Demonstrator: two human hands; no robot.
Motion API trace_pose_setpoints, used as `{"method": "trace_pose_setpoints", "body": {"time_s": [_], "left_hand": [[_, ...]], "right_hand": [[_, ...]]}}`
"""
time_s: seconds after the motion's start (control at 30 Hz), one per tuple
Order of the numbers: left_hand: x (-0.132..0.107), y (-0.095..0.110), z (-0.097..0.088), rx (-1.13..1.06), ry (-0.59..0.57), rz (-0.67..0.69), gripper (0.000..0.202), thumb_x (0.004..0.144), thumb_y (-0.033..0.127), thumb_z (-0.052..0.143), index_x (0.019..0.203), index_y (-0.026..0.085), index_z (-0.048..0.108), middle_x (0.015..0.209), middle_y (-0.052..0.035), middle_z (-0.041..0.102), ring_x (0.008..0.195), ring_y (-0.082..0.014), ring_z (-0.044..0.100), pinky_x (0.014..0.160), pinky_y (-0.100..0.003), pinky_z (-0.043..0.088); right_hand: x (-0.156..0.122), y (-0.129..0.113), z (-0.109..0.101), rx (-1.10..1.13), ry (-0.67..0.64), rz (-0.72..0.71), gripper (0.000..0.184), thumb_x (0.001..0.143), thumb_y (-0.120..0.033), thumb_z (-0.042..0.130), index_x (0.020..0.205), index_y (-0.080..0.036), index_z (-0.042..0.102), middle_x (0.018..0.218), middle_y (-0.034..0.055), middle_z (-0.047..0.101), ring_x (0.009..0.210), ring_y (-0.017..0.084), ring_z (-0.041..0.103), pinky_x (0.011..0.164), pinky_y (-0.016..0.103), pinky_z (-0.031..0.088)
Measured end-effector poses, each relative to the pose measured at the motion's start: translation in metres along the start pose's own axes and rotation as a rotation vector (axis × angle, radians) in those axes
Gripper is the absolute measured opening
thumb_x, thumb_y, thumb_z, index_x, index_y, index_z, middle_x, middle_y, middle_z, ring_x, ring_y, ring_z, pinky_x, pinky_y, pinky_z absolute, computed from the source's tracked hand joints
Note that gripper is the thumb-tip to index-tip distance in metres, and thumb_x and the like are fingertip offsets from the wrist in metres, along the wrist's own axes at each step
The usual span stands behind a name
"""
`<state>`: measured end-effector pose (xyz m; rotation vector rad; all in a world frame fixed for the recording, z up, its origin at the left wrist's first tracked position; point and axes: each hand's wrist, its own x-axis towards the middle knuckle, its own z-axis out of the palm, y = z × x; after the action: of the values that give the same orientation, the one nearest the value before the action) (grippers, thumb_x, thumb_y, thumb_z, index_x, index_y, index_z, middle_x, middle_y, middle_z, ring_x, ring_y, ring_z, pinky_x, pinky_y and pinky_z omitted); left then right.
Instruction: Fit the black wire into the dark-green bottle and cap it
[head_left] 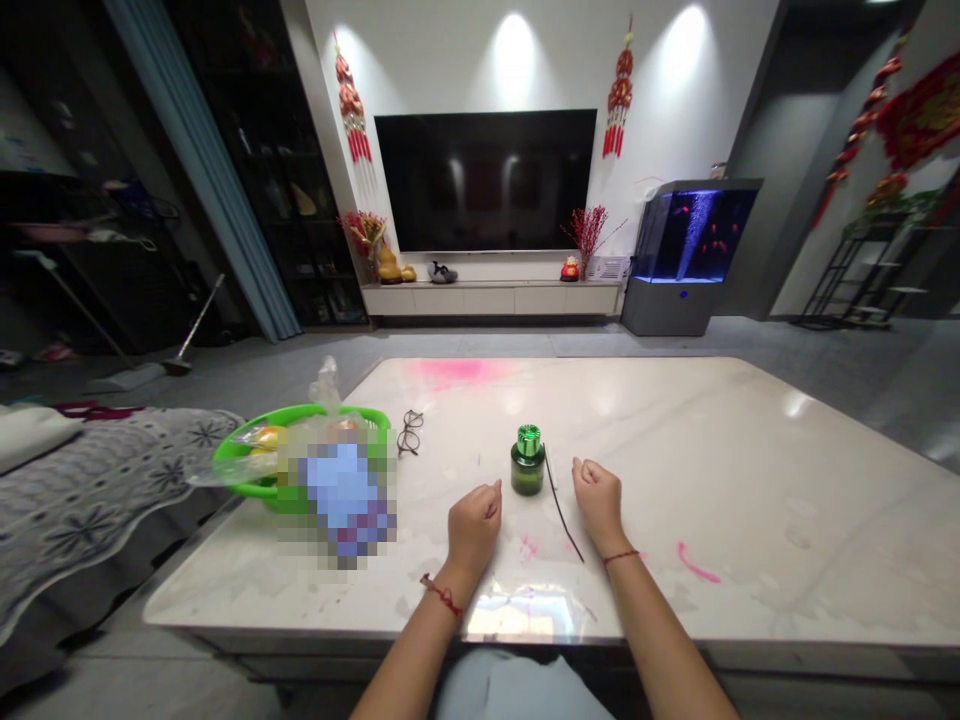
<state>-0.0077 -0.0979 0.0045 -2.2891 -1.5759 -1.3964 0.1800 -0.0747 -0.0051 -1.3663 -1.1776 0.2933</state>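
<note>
A dark green glass bottle [527,472] with a shiny green cap [529,440] stands upright on the white marble-look table [750,450]. Just to its right lies a thin black stick [562,510], slanting toward the front of the table. My left hand [474,525] rests on the tabletop as a fist, left of the bottle and a little nearer to me. On the other side of the stick, my right hand [598,500] is also closed in a fist. Neither hand touches the bottle, and nothing shows in either one.
At the table's left edge sits a green basket [225,462] with plastic bags, beside a blurred blue item [345,490]. Eyeglasses [410,433] lie to the right of it. Pink smears [697,565] mark the tabletop. Beyond are a television [487,180] and a fish tank [694,240].
</note>
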Motion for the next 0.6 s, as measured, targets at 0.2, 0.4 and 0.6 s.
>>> {"method": "trace_pose_setpoints", "body": {"time_s": [0.2,0.4,0.6], "left_hand": [[0.004,0.003,0.000,-0.303,-0.064,-0.211,0.053,0.080,0.049,0.047,0.046,0.019,0.020,0.048,0.0057,0.018,0.047,-0.0084,0.016,0.049,-0.027,0.015],[0.017,0.004,-0.002,-1.320,-0.523,-0.783,0.064,0.068,0.082,0.011,0.044,0.023,0.010,0.042,0.0075,0.011,0.038,-0.0066,0.011,0.039,-0.023,0.012],[0.018,0.013,0.000,-1.595,-0.839,-0.907,0.066,0.065,0.084,0.010,0.041,0.022,0.011,0.039,0.0081,0.011,0.035,-0.0046,0.009,0.038,-0.020,0.006]], "right_hand": [[-0.010,-0.017,0.009,0.349,-0.222,0.133,0.055,0.073,-0.055,0.055,0.050,-0.023,0.017,0.050,-0.0087,0.013,0.045,0.006,0.013,0.041,0.022,0.014],[0.002,-0.013,-0.011,1.317,-0.940,0.597,0.064,0.070,-0.082,0.012,0.043,-0.024,0.013,0.036,-0.0126,0.001,0.031,0.003,0.000,0.028,0.017,0.006],[0.000,-0.011,-0.014,1.448,-1.248,0.735,0.069,0.059,-0.089,0.010,0.040,-0.023,0.011,0.034,-0.0120,0.002,0.029,0.001,0.002,0.028,0.016,0.006]]}}
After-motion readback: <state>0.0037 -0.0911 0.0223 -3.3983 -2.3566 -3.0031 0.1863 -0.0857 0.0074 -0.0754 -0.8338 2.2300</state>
